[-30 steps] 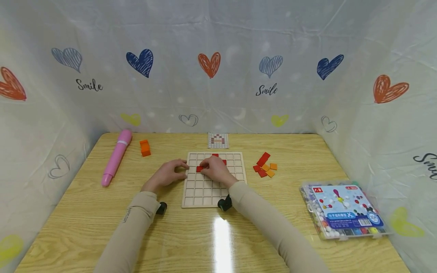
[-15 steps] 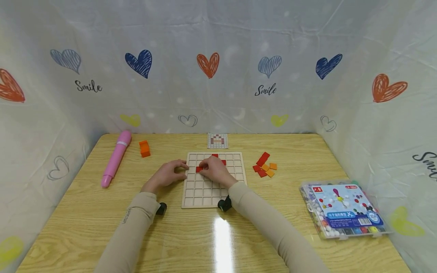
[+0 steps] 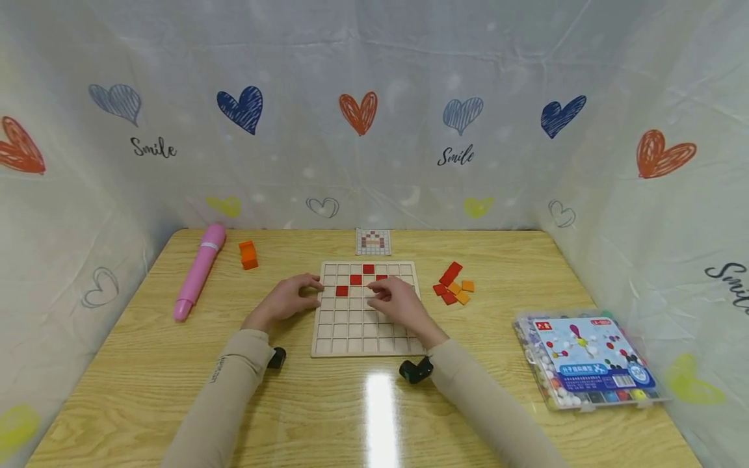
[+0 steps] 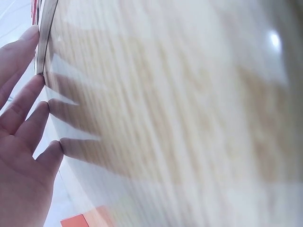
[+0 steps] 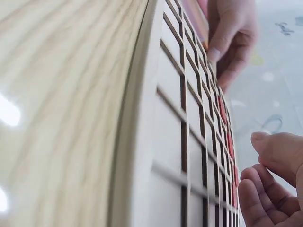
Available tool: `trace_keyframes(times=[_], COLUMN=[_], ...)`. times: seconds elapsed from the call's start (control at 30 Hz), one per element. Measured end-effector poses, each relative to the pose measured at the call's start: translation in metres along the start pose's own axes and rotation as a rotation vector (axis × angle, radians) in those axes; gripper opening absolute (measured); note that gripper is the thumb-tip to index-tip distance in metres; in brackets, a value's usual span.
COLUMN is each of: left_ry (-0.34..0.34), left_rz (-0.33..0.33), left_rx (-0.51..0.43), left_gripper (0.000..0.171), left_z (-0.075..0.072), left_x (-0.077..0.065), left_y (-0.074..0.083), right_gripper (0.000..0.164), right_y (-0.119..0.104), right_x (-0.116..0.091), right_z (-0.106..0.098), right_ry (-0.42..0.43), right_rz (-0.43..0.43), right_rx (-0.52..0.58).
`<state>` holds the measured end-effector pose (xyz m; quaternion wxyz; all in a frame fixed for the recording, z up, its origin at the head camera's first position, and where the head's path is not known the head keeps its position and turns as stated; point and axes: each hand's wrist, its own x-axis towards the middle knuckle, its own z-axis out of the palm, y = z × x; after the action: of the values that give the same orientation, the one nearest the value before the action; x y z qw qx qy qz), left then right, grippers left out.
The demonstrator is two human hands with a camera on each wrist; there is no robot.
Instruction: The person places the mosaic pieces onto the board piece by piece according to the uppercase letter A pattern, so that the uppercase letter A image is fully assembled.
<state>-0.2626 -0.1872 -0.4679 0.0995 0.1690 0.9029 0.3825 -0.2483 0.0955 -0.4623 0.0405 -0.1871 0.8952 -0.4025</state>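
Note:
A wooden grid board (image 3: 341,330) lies on the table, with several red square tiles in its upper cells, one of them a red tile (image 3: 342,291) in the third row. My left hand (image 3: 289,298) touches the board's left edge with its fingertips; in the left wrist view its thumb and fingers (image 4: 23,106) meet the wooden rim. Over the right half of the board hovers my right hand (image 3: 400,304), thumb and fingers apart. Nothing shows between them in the right wrist view, where the hand (image 5: 277,179) is loosely bent.
A small printed pattern card (image 3: 373,241) lies behind the board. Loose red and orange tiles (image 3: 450,273) are to its right. An orange block (image 3: 248,255) and a pink cylindrical wand-like object (image 3: 200,272) are at left, a clear case of colored beads (image 3: 591,361) at right.
My right hand has let go of the red tile in the third row and moved right, uncovering it and another red tile. The left hand has stayed at the board's edge.

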Motion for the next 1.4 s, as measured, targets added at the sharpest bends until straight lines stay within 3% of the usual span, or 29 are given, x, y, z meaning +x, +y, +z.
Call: trace_keyframes(times=[0.4, 0.67, 0.93, 1.4], left_ry=[0.003, 0.006, 0.003, -0.006], left_rz=[0.020, 0.009, 0.020, 0.025], left_rx=[-0.003, 0.007, 0.007, -0.003], left_gripper=[0.032, 0.033, 0.033, 0.033], left_z=[0.000, -0.001, -0.002, 0.001], left_x=[0.001, -0.002, -0.002, 0.000], left_y=[-0.003, -0.003, 0.001, 0.000], right_gripper=[0.039, 0.042, 0.042, 0.046], right_y=[0.036, 0.056, 0.072, 0.087], right_x=[-0.067, -0.091, -0.091, -0.072], right_z=[-0.038, -0.058, -0.068, -0.081], right_ry=[0.145, 0.204, 0.255, 0.251], right_rz=[0.149, 0.275, 0.340, 0.379], right_rx=[0.009, 0.045, -0.004, -0.007])
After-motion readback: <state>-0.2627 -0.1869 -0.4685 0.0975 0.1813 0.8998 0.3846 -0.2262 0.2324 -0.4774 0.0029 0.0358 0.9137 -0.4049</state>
